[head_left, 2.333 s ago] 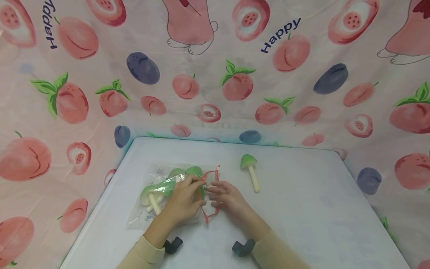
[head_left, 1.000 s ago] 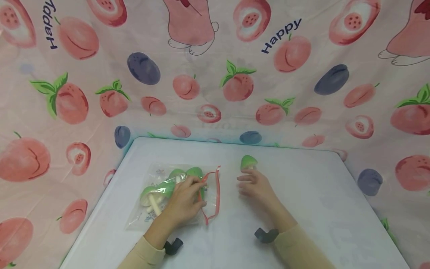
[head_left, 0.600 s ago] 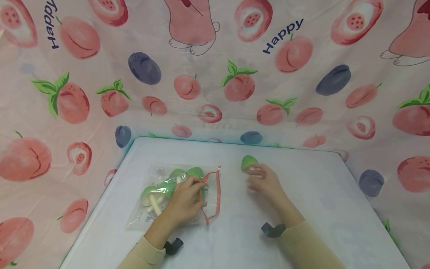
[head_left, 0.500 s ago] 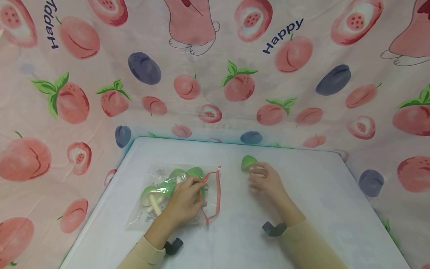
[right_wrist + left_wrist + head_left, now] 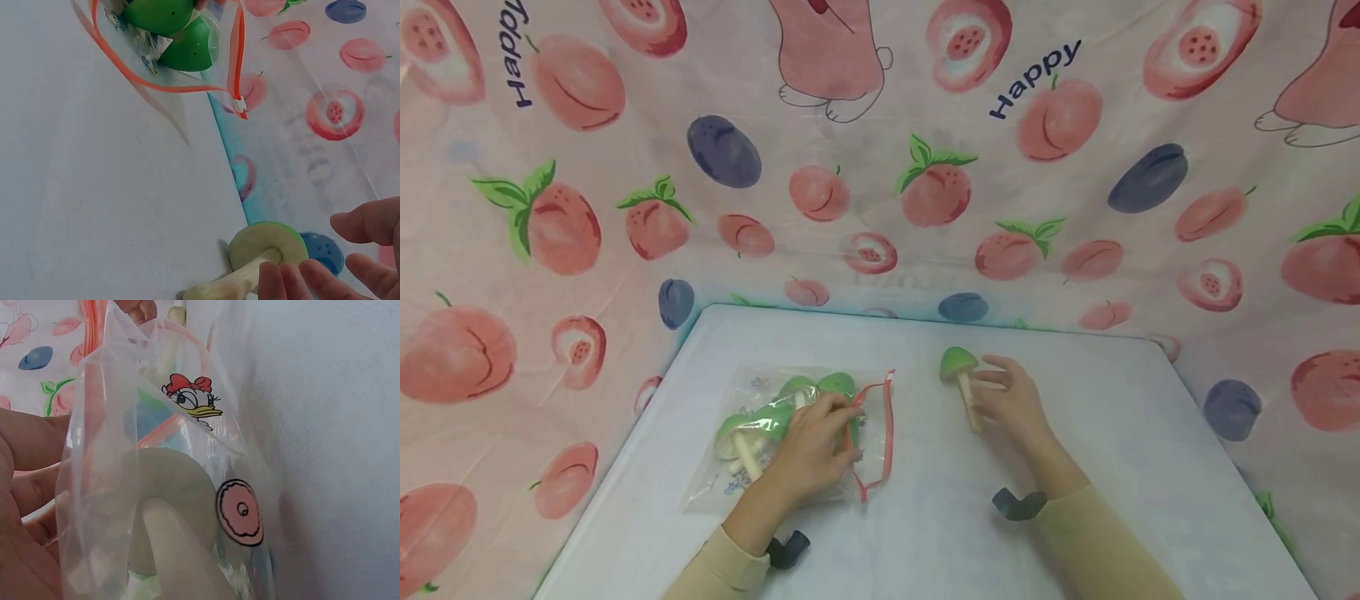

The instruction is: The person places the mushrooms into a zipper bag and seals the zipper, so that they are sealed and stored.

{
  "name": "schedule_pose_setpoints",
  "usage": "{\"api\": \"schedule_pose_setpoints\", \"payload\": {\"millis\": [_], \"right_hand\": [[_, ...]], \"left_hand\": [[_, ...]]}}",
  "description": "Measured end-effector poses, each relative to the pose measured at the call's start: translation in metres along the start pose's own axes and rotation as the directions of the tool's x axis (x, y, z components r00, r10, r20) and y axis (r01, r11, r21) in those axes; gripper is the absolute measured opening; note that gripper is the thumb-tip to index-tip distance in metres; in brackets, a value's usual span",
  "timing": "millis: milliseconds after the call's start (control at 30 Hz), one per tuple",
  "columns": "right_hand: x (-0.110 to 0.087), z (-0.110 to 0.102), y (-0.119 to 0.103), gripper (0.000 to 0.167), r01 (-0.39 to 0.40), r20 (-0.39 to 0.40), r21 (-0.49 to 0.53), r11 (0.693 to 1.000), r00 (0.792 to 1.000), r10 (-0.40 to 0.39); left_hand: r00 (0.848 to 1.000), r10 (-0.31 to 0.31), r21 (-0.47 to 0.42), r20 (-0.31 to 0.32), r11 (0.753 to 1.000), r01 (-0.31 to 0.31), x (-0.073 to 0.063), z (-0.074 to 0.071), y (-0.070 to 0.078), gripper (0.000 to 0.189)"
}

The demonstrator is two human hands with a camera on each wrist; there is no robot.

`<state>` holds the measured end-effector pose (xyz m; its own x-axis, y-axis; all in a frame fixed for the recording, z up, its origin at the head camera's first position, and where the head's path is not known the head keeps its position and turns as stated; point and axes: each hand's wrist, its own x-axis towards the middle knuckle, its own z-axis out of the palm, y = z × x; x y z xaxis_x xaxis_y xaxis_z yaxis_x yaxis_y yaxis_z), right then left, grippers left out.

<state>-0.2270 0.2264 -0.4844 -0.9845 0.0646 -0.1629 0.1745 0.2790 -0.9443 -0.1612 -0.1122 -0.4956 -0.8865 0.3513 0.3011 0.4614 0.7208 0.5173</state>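
My left hand [image 5: 816, 446] grips the clear zip bag [image 5: 707, 492] near its mouth. The bag's red zip edge [image 5: 889, 425] gapes apart, and in the right wrist view it forms a red loop. Inside lie several toy mushrooms [image 5: 741, 450] with green caps and cream stems; in the left wrist view one shows its pale underside [image 5: 181, 487] through the film. Another green-capped toy mushroom [image 5: 958, 360] lies loose on the table, right of the bag. My right hand [image 5: 1015, 408] is beside its stem, fingers spread apart, the fingertips overlapping the stem [image 5: 231, 281] in the right wrist view.
A white table [image 5: 1150, 467] carries everything. Behind and at both sides hangs a pink curtain [image 5: 880, 150] printed with peaches, meeting the table's back edge. A dark wrist mount [image 5: 1018, 504] sits at my right wrist, and another dark mount [image 5: 788, 550] at my left.
My right hand has gone from the bag's mouth rightward to the loose mushroom, first covering its stem, then shifting to its right side. The left hand and bag have stayed put.
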Motion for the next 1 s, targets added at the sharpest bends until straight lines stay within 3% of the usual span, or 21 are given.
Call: {"api": "schedule_pose_setpoints", "payload": {"millis": [333, 1000], "right_hand": [[0.009, -0.003, 0.001, 0.071, -0.039, -0.034, 0.012, 0.999, 0.999, 0.039], [0.030, -0.003, 0.000, 0.076, -0.094, -0.008, -0.011, 0.996, 0.996, 0.094]], "left_hand": [[1.000, -0.007, -0.015, 0.008, 1.000, 0.007, 0.001, -0.002, 0.002, 0.061], [1.000, -0.009, -0.017, 0.002, 1.000, 0.009, -0.001, 0.000, 0.001, 0.060]]}}
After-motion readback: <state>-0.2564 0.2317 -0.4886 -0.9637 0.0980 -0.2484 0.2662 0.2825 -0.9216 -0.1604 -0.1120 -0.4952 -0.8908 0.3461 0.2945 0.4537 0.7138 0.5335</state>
